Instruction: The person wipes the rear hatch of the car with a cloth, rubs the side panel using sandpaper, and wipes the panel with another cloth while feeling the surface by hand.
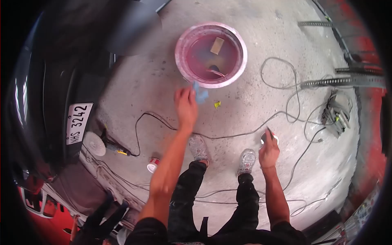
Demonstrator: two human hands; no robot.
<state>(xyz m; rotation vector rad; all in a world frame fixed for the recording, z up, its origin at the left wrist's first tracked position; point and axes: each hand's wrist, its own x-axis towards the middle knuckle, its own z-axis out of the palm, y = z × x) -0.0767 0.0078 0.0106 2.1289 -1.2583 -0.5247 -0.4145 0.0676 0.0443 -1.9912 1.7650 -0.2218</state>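
Note:
My left hand (186, 107) is closed on a crumpled light blue cloth (201, 94), held out near the lower rim of a round pink-stained tub (181, 67). Murky pinkish water fills the tub, with a tan rectangular block (217, 45) and a dark object (213, 68) in it. On the right, my right hand (269, 154) has its fingers wrapped round a slim dark thing (269, 131) whose kind I cannot make out. Just behind those fingers shows a white round thing (263, 139) with a red edge; whether I hold it is unclear.
At left stands a dark car with a number plate (79, 123). A polisher (96, 143) lies beside it, and a red-and-white can (153, 165) stands near my left foot. Cables (228, 137) cross the floor by my shoes (246, 162). A yellow scrap (217, 105) lies below the tub.

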